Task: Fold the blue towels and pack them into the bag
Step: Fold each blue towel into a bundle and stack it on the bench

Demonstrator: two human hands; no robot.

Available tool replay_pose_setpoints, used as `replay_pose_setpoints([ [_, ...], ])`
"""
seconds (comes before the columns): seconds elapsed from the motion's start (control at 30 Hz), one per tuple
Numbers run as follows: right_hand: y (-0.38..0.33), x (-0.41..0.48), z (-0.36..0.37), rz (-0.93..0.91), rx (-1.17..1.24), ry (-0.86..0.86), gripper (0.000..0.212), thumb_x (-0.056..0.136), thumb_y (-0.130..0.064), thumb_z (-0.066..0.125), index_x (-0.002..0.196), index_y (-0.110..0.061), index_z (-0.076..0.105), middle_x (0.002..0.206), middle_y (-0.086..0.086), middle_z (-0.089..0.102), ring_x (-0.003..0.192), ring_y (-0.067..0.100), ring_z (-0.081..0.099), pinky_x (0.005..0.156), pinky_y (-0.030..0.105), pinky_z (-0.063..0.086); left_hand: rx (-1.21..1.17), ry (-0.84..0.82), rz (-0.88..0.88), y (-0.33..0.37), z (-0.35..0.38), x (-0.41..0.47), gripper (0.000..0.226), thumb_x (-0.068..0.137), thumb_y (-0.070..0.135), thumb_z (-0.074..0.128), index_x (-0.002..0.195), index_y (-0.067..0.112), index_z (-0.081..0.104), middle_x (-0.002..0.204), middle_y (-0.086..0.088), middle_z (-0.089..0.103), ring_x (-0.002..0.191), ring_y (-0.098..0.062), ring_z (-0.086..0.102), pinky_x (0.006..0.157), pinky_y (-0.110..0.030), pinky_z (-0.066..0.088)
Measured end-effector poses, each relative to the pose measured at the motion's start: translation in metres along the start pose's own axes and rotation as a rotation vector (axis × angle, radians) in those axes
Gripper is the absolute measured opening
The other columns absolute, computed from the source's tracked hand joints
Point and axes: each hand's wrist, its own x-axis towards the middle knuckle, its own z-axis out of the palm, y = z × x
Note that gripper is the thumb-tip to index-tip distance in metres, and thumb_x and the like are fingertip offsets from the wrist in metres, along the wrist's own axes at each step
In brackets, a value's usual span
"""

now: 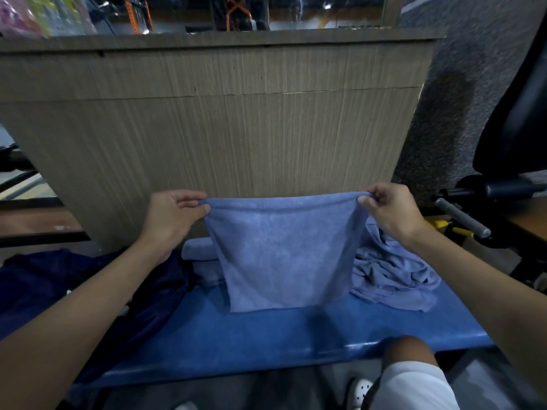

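Blue terry-cloth towel (281,253), corners pinched by left hand (173,216) at nine o'clock, right hand (390,213) at three; needed levelling before folding.

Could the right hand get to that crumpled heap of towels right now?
Probably yes: the crumpled heap lies just below the right hand, nothing between them. But that hand pinches a corner of the held towel, so it would have to let go first.

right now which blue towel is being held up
The middle towel, its top corners pinched by the left hand and right hand; the folded towels and crumpled pile lie untouched.
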Motion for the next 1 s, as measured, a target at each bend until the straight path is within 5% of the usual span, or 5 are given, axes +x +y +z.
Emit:
replay_pose_setpoints([
  [0.3,-0.011,0.006,-0.001,0.03,0.118,0.032,0.009,0.088,-0.007,0.067,0.081,-0.011,0.065,0.07,0.001,0.06,0.064,0.009,0.051,0.058,0.018,0.042,0.267,0.036,0.144,0.005,-0.003,0.018,0.016,0.086,0.001,0.067,0.09,0.017,0.067,0.074,0.004,0.063,0.066,-0.008,0.059,0.067,-0.024,0.047],
  [0.4,-0.013,0.007,-0.003,0.044,0.137,0.046,0.006,0.087,-0.008,0.068,0.082,-0.01,0.066,0.074,0.005,0.063,0.067,0.011,0.053,0.063,0.024,0.044,0.344,0.054,0.179,0.007,-0.006,0.019,0.02,0.086,0.001,0.066,0.083,0.021,0.066,0.072,0.003,0.064,0.067,-0.013,0.06,0.068,-0.027,0.048],
  [0.57,-0.017,0.007,-0.009,-0.015,0.048,0.012,0.008,0.089,-0.01,0.067,0.083,-0.006,0.065,0.064,-0.002,0.054,0.057,0.008,0.045,0.053,0.016,0.038,0.443,0.065,0.203,0.008,-0.007,0.016,0.014,0.088,0.004,0.065,0.086,0.018,0.063,0.086,-0.004,0.063,0.077,-0.018,0.06,0.071,-0.03,0.044],
  [0.73,-0.007,0.011,-0.013,-0.01,-0.133,-0.08,0.019,0.09,-0.018,0.067,0.075,-0.006,0.061,0.063,0.007,0.057,0.06,0.018,0.051,0.057,0.031,0.041,0.243,-0.013,0.007,0.008,0.0,0.012,0.015,0.091,-0.001,0.059,0.083,0.012,0.06,0.062,-0.009,0.062,0.05,-0.012,0.059,0.055,-0.025,0.047],
  [1.0,-0.005,0.027,0.002,0.175,0.259,-0.058,0.014,0.093,0.002,0.056,0.081,-0.004,0.055,0.074,0.017,0.065,0.071,0.027,0.069,0.073,0.038,0.059,-0.016,0.0,-0.081,0.011,0.008,0.024,0.02,0.093,-0.005,0.056,0.081,0.012,0.058,0.072,-0.012,0.059,0.046,-0.007,0.06,0.044,-0.019,0.051],
])
